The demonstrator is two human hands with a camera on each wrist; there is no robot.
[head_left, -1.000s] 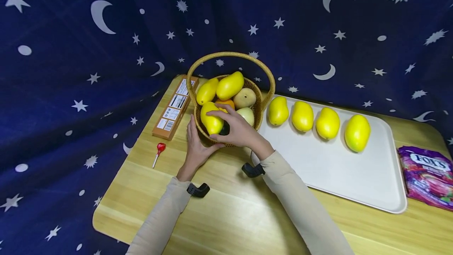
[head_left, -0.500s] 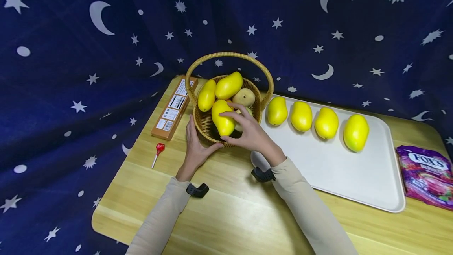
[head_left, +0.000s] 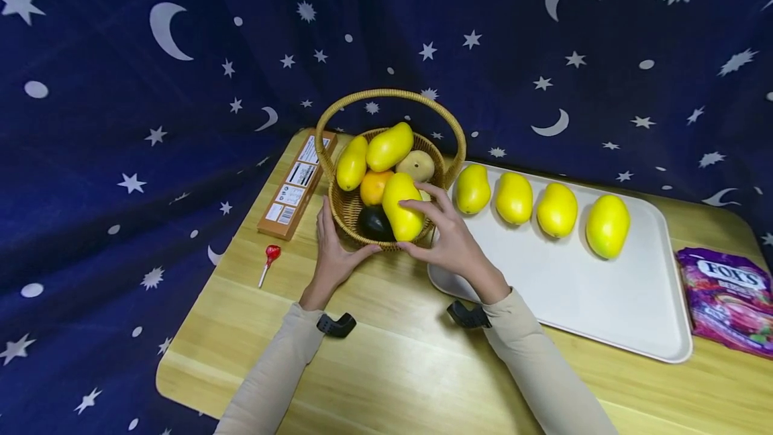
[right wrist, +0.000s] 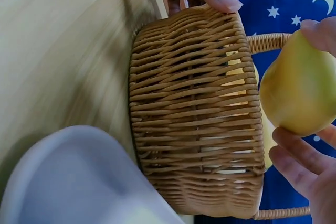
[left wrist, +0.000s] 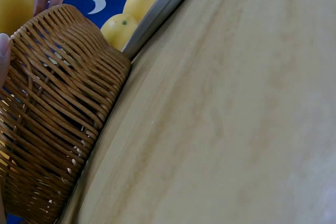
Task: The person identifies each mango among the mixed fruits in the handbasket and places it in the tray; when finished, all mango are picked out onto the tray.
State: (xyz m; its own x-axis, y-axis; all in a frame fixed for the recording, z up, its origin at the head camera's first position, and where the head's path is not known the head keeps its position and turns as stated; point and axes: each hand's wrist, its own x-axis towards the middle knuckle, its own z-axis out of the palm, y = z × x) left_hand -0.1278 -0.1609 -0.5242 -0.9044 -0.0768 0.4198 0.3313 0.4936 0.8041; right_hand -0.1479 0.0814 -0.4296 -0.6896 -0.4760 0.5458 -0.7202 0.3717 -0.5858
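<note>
My right hand (head_left: 453, 237) pinches a yellow mango (head_left: 401, 207) between thumb and fingers, at the near right of a wicker basket (right wrist: 197, 114). In the right wrist view the mango is at the basket's rim level. My left hand (head_left: 335, 257) holds the basket's near left side, thumb along the rim and fingers along the outer wall. Inside lie two more mangoes (head_left: 390, 146), an orange (head_left: 374, 188), a dark, glossy round fruit (head_left: 373, 223) and a pale round fruit (head_left: 417, 166). Another pale fruit is mostly hidden behind the held mango.
Right of the basket, a white tray (head_left: 580, 294) bears several mangoes (head_left: 515, 198) in a row. A purple candy bag (head_left: 727, 297) lies beyond it. To the left are a long brown box (head_left: 296, 186) and a red lollipop (head_left: 273, 254). The basket's tall handle (head_left: 389, 92) arches above.
My right hand has carried the mango rightward across the basket, uncovering the orange and the dark fruit. The mango at the left has turned more upright. My left hand stays on the basket.
</note>
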